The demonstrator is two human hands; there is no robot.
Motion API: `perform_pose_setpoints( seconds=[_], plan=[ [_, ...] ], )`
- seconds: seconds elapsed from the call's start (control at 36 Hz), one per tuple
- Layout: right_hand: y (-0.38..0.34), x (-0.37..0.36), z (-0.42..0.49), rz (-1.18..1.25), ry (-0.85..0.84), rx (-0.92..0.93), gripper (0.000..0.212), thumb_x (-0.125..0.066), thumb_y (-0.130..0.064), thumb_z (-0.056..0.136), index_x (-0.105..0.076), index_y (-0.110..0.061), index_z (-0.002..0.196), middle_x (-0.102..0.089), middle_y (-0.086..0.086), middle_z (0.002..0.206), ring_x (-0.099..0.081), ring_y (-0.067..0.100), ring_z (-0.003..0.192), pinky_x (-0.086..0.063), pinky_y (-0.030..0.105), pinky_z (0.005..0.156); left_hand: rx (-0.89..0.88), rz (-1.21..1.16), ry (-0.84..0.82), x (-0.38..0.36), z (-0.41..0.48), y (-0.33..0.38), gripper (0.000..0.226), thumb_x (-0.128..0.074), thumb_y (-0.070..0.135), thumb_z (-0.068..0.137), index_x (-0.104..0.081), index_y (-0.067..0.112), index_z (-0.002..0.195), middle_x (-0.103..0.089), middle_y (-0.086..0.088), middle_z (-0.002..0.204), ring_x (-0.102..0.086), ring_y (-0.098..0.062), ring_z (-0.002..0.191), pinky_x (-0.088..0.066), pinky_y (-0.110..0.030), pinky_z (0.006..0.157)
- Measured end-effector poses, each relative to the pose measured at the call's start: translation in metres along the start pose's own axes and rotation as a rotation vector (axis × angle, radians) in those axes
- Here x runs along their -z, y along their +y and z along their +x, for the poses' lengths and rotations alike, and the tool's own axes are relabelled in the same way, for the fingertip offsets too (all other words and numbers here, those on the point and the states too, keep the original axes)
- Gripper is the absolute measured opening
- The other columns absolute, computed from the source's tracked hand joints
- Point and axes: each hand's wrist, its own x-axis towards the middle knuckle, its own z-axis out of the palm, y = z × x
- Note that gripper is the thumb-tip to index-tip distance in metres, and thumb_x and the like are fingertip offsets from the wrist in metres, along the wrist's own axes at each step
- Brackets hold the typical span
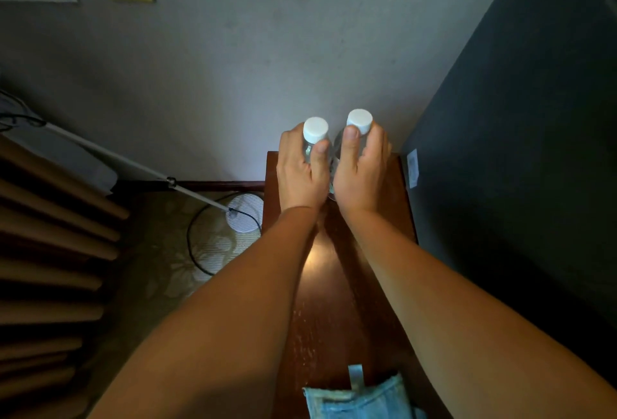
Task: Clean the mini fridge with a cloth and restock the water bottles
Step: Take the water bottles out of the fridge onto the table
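The person is holding two clear water bottles with white caps at the far end of the narrow wooden tabletop [334, 285], just beside the dark mini fridge [517, 151]. The left hand [300, 171] is wrapping around the left bottle [315, 129] and the right hand [360, 174] around the right bottle [359, 121]. The fingers [322, 148] are curling closed on the upper body of each, just under the cap. The bottles are upright and close together, but the hands are hiding whether their bases are resting on the wood. Such thin plastic is probably smooth and denting a little when squeezed, with some weight if full, so a hold around the body seems safer than at the cap. The blue cloth [360, 398] is lying at the near end, well apart from both hands.
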Motion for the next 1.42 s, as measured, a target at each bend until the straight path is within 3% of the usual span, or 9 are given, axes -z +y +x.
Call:
perform_pose_setpoints(
  seconds=[0.17, 0.28, 0.39, 0.44, 0.56, 0.64, 0.81, 1.11, 1.42],
  plan=[
    [0.001, 0.0, 0.005, 0.018, -0.017, -0.004, 0.042, -0.044, -0.042, 0.103, -0.056, -0.01, 0.128, -0.061, 0.005, 0.121, -0.055, 0.021, 0.115, -0.048, 0.036, 0.101, -0.023, 0.0, -0.021, 0.002, 0.002, 0.004, 0.05, -0.027, 0.074, 0.095, -0.049, 0.033, 0.115, -0.05, 0.016, 0.105, -0.051, -0.002, 0.099, -0.04, -0.012, 0.083],
    [0.001, 0.005, -0.007, 0.064, -0.031, -0.009, 0.04, -0.047, -0.037, 0.102, -0.053, -0.007, 0.129, -0.06, 0.005, 0.12, -0.057, 0.011, 0.107, -0.044, 0.008, 0.091, 0.029, 0.028, -0.051, 0.005, -0.001, 0.006, 0.062, -0.028, 0.074, 0.094, -0.054, 0.025, 0.121, -0.056, 0.007, 0.111, -0.052, -0.002, 0.1, -0.041, -0.009, 0.085],
    [-0.002, 0.011, -0.011, 0.078, -0.069, -0.023, 0.039, -0.048, -0.035, 0.104, -0.051, -0.008, 0.132, -0.061, 0.005, 0.122, -0.058, 0.01, 0.109, -0.041, 0.002, 0.088, 0.099, 0.093, -0.093, 0.007, -0.001, 0.007, 0.05, -0.032, 0.073, 0.094, -0.047, 0.036, 0.124, -0.061, 0.005, 0.121, -0.056, -0.007, 0.107, -0.049, -0.031, 0.088],
    [-0.005, 0.014, -0.011, 0.054, -0.095, -0.054, 0.041, -0.047, -0.039, 0.105, -0.05, -0.011, 0.135, -0.061, 0.005, 0.126, -0.059, 0.014, 0.114, -0.044, 0.005, 0.09, 0.124, 0.118, -0.114, 0.009, -0.001, 0.01, 0.057, -0.028, 0.078, 0.092, -0.046, 0.037, 0.128, -0.06, 0.009, 0.124, -0.056, -0.006, 0.11, -0.048, -0.03, 0.088],
    [-0.011, 0.027, -0.019, -0.039, -0.154, -0.065, 0.054, -0.045, -0.045, 0.105, -0.035, -0.024, 0.153, -0.048, 0.002, 0.151, -0.045, 0.017, 0.137, -0.04, 0.03, 0.111, 0.115, 0.141, -0.173, 0.02, 0.001, 0.015, 0.071, -0.027, 0.081, 0.091, -0.034, 0.039, 0.147, -0.045, 0.011, 0.15, -0.042, -0.003, 0.135, -0.035, -0.022, 0.104],
    [-0.013, 0.043, -0.03, -0.154, -0.131, -0.061, 0.061, -0.042, -0.054, 0.103, -0.024, -0.035, 0.158, -0.039, 0.0, 0.158, -0.033, 0.02, 0.144, -0.03, 0.034, 0.114, 0.069, 0.199, -0.149, 0.034, -0.006, 0.021, 0.071, -0.027, 0.074, 0.097, -0.025, 0.033, 0.155, -0.031, 0.004, 0.161, -0.027, -0.013, 0.149, -0.025, -0.034, 0.119],
    [-0.033, 0.077, -0.058, -0.157, -0.094, -0.104, 0.054, -0.04, -0.045, 0.105, -0.031, -0.029, 0.156, -0.037, 0.005, 0.157, -0.027, 0.021, 0.147, -0.03, 0.052, 0.118, 0.056, 0.337, -0.101, 0.06, -0.044, 0.056, 0.062, -0.032, 0.058, 0.101, -0.044, 0.017, 0.146, -0.04, -0.015, 0.142, -0.04, -0.029, 0.13, -0.031, -0.042, 0.11],
    [-0.058, 0.147, -0.108, -0.111, -0.173, -0.105, 0.055, -0.038, -0.049, 0.104, -0.03, -0.031, 0.155, -0.042, -0.003, 0.153, -0.043, 0.013, 0.139, -0.039, 0.03, 0.107, -0.036, 0.288, -0.207, 0.065, -0.117, 0.129, 0.044, -0.035, 0.042, 0.103, -0.05, 0.016, 0.135, -0.048, -0.005, 0.136, -0.049, -0.023, 0.12, -0.039, -0.042, 0.103],
    [-0.051, 0.25, -0.171, -0.057, -0.301, 0.065, 0.048, -0.041, -0.039, 0.105, -0.039, -0.026, 0.151, -0.049, -0.001, 0.146, -0.048, 0.011, 0.132, -0.04, 0.031, 0.11, -0.016, 0.302, -0.096, 0.054, -0.219, 0.185, 0.038, -0.042, 0.034, 0.102, -0.05, 0.011, 0.131, -0.052, -0.007, 0.13, -0.049, -0.024, 0.118, -0.037, -0.039, 0.103]
  ],
)
